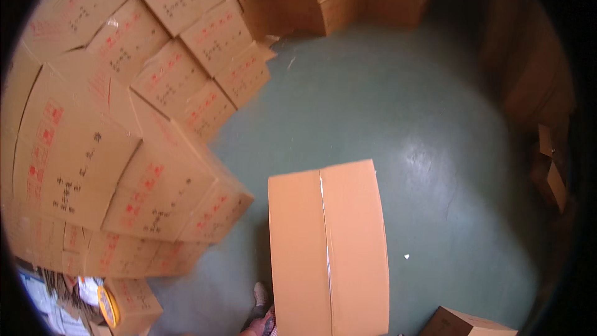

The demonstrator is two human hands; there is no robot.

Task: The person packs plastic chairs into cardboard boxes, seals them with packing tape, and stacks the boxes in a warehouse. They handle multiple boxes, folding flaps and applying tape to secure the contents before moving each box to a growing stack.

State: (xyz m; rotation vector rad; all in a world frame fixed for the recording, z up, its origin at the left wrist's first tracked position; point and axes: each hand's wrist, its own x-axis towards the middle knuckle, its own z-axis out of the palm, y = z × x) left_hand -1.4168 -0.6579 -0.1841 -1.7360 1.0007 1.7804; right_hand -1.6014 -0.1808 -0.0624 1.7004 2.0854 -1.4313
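Note:
A large brown cardboard box [300,242] is in front of me, its top facing up. A narrow centre seam with a pale, shiny line runs along the top between two flaps. At the box's near left side, my left hand [259,325] grips it low down; most of the fingers are hidden or too small to make out. My right hand does not show; the box's right side has no visible fingers on it. A foot [260,294] appears just beyond my left hand, beside the box.
Stacked printed cartons [155,193] rise along the left. More cartons [336,0] stand at the far end, and others line the dark right side. An open-flapped box [550,174] is at right, another box [466,323] at lower right. A yellow tape roll [108,306] lies lower left. The floor [373,99] is green.

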